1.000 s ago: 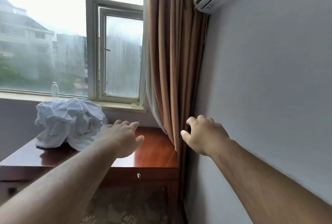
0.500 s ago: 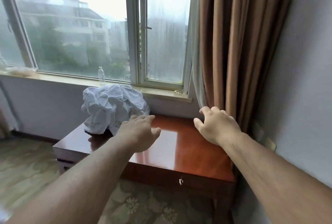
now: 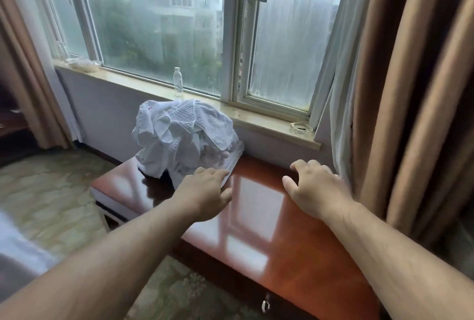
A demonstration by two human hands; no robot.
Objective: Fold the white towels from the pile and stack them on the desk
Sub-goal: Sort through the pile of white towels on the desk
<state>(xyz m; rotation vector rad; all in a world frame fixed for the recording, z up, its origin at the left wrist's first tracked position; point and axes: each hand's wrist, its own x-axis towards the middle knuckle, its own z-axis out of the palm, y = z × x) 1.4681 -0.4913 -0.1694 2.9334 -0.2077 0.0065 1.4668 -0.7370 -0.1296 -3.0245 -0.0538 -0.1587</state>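
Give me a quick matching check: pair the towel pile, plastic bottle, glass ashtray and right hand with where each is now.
1 towel pile
2 plastic bottle
3 glass ashtray
4 right hand

A windowsill, by the white curtain
B over the bare desk top, holding nothing
C desk's far left end
D windowsill, behind the pile

Pairs: 1-C, 2-D, 3-A, 4-B

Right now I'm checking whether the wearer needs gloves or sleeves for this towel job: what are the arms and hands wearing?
Nothing that shows. Both forearms are bare up to the frame edge, with no sleeves or cuffs in view. The left hand and right hand have no gloves, and no rings, watch or wristband can be seen.
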